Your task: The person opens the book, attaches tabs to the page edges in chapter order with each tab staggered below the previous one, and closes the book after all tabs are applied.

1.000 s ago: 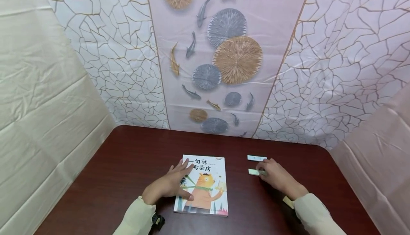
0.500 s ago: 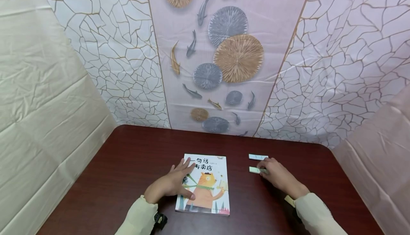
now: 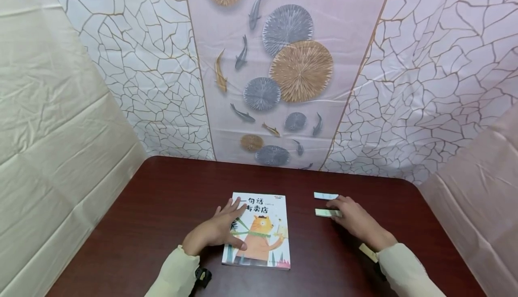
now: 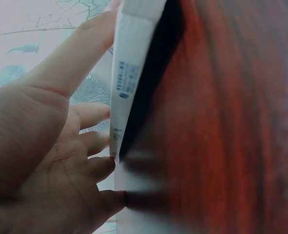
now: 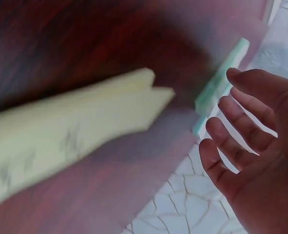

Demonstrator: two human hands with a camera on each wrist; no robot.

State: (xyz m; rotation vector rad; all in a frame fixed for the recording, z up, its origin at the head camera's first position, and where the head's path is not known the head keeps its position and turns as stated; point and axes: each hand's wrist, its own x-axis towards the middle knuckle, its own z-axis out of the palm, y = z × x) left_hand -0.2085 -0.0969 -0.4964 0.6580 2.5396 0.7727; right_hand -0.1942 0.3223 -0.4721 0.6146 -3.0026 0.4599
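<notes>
The left hand, fingers spread wide, rests across the left side of the picture book and grips nothing, presumably to steady it. Right of the book, level with its title, the right hand, fingers loosely bent, touches the green strip pad without visible grip, apparently so it lies parallel to the blue strip pad.

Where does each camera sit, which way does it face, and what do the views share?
Head: worn on the head, facing forward and down at the table, book and patterned wall; both sleeves, left hand and right hand show.
Left wrist: worn there, facing the book edge-on; only the left hand shows.
Right wrist: worn there, facing a yellow strip and a green strip; only the right hand shows.
Head and left wrist share the book.
</notes>
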